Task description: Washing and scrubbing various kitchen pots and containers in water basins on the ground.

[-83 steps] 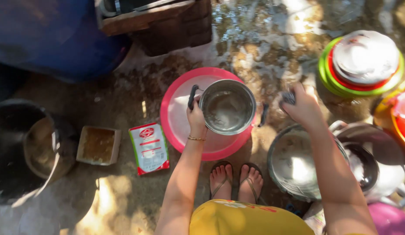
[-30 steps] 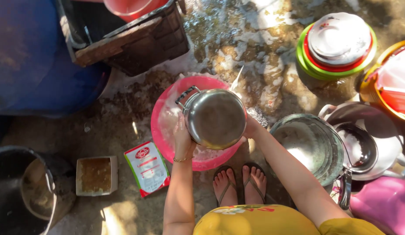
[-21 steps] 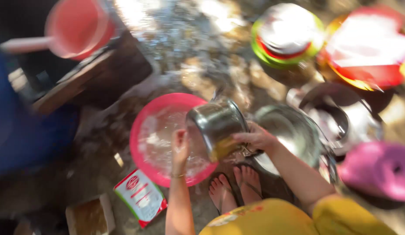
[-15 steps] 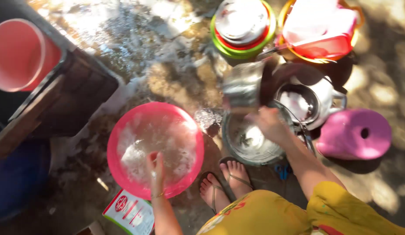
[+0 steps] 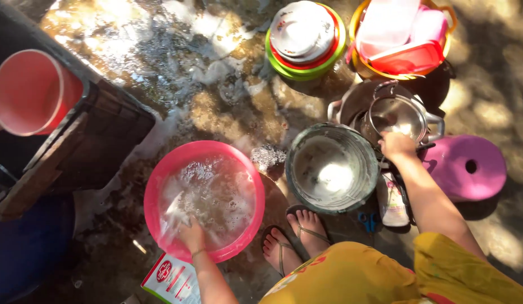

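Two bare hands at work, seen from above. Left hand (image 5: pixel 192 235), fingers loosely spread, dipped at the near rim of the pink basin (image 5: pixel 160 186) of soapy water. Right hand (image 5: pixel 397 145), arm stretched out, closed on the rim of the steel pot (image 5: pixel 410 115) nested in a larger pot. Between them, a grey metal bucket (image 5: pixel 306 194) of cloudy water, feet in sandals (image 5: pixel 298 239) just below. Beside the right arm, a purple stool (image 5: pixel 469 166). Farther off, stacked plates (image 5: pixel 303 34) and an orange basket (image 5: pixel 357 62) of plastic boxes; far left, a pink jug (image 5: pixel 30 93).
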